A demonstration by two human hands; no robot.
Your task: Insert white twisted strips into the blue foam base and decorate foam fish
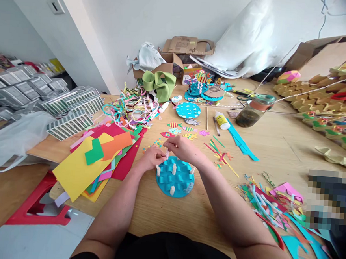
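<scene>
A round blue foam disc [164, 188] lies on the table before me, with raised looped strips across it. Several small pale upright pieces [174, 169] stand on it. My left hand [153, 158] is at the disc's far left edge, thumb and finger closed on a small pale twisted piece [167, 154]. Above the same piece, my right hand [182, 149] pinches with its fingers pointing down; its fingertips seem to touch the top. Just beyond the hands lie several paper fish [190, 136] and tiny coloured bits [158, 142].
Stacked coloured foam sheets [78, 170] lie left, beneath a pile of craft trimmings [136, 107]. A glue bottle [222, 120], blue strips [243, 140] and a glass jar [254, 111] lie beyond my right arm. Colourful scraps [274, 203] spread at right; egg trays [308, 95] stand behind.
</scene>
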